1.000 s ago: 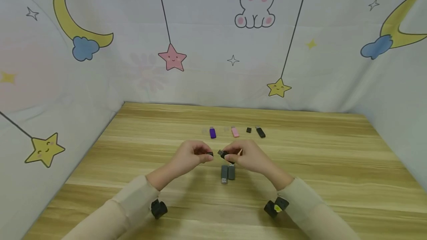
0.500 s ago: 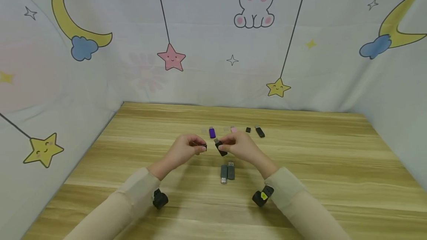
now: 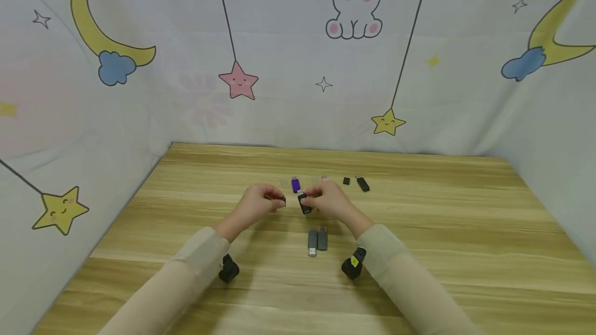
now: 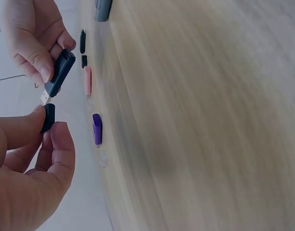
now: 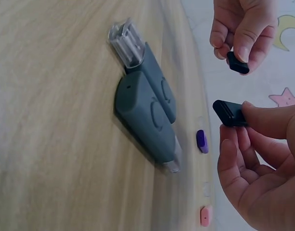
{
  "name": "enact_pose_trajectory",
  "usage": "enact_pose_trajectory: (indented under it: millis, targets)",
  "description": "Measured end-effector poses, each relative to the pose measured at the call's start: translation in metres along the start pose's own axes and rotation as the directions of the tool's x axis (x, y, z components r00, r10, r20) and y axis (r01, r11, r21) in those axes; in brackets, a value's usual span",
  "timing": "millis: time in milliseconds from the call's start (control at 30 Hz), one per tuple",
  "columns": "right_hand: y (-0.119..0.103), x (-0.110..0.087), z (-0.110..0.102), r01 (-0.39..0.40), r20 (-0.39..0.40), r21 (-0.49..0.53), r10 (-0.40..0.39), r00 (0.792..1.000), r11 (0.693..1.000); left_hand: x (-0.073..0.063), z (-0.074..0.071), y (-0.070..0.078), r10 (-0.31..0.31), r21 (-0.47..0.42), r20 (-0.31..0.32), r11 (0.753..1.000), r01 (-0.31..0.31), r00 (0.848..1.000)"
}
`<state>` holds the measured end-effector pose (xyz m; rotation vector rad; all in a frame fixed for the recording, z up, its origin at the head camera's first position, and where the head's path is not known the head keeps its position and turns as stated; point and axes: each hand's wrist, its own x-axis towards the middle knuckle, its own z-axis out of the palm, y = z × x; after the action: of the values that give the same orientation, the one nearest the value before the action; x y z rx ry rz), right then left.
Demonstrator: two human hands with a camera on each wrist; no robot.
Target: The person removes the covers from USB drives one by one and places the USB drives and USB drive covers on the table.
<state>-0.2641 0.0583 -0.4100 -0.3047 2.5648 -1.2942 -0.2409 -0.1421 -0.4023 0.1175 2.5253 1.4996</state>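
Observation:
My left hand [image 3: 257,203] pinches a small black cap [image 4: 49,118] between thumb and fingers. Beside it, my right hand [image 3: 331,201] grips a black USB stick [image 3: 304,202] whose bare metal plug points away from me in the head view. Both hands are held above the table. A gap separates cap and plug in the head view; from the left wrist the plug tip appears close to the cap. Nearer to me, two grey USB sticks [image 3: 312,242] lie side by side on the wood, facing opposite ways, with clear caps on their ends in the right wrist view.
Along the back lie a purple USB stick [image 3: 295,185], a pink one [image 4: 87,80] partly hidden by my right hand in the head view, a black cap [image 3: 346,181] and another black stick [image 3: 362,183]. Printed cloth [image 3: 288,118] hangs behind the table [image 3: 442,211].
Both hands have moved away from me and slightly left, with cap and stick still held. The black stick has turned so its plug points more toward the back.

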Motion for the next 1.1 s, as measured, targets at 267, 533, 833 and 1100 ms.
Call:
enact_pose_trajectory:
  millis: [267,533,833,1100]
  targets:
    - [0.003,0.01,0.006,-0.056,0.032,0.027,0.056,0.998,0.998,0.01,0.003,-0.005,-0.017,-0.001,-0.006,1.0,0.017,1.0]
    - [0.006,0.017,0.012,-0.128,0.052,0.041,0.126,0.991,0.991,0.016,0.007,-0.008,-0.028,0.033,0.004,0.999,0.028,1.0]
    - [0.007,0.02,0.015,-0.133,0.059,0.023,0.131,0.99,0.991,0.022,0.008,-0.013,-0.019,0.111,0.023,0.994,0.016,1.0]
    - [0.002,0.018,0.016,-0.157,0.08,-0.003,0.157,0.984,0.988,0.023,0.007,-0.012,0.008,0.172,0.038,0.985,-0.014,0.999]
